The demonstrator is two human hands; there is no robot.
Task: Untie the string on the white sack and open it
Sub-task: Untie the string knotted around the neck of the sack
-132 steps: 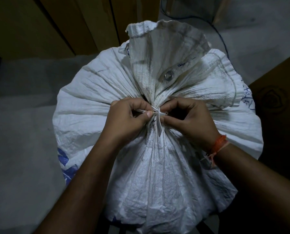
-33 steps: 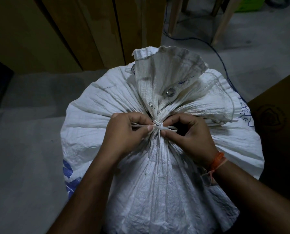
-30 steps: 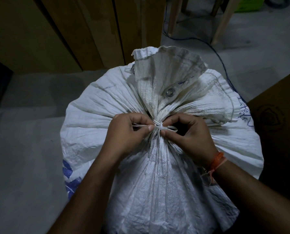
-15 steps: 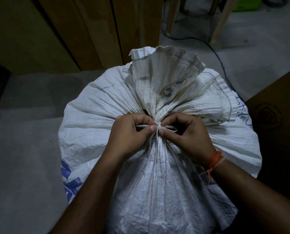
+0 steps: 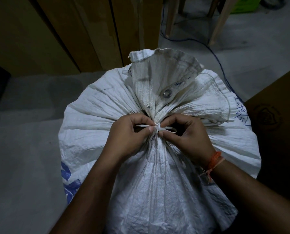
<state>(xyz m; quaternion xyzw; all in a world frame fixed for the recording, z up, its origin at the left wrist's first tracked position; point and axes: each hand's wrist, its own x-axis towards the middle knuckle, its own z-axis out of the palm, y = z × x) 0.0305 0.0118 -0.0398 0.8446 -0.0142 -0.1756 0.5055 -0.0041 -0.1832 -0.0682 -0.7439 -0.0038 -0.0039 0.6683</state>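
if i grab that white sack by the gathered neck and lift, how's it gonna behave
The white sack bulges full and round, so it is probably heavy. Its woven cloth is creased and pleated, so likely floppy: the neck would stretch while the body sags. The string, pinched by the left hand and right hand, looks thin and may slip.

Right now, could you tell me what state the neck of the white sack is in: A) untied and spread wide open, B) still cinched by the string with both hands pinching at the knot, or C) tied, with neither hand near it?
B: the string cinches the white sack, pinched by left hand and right hand.
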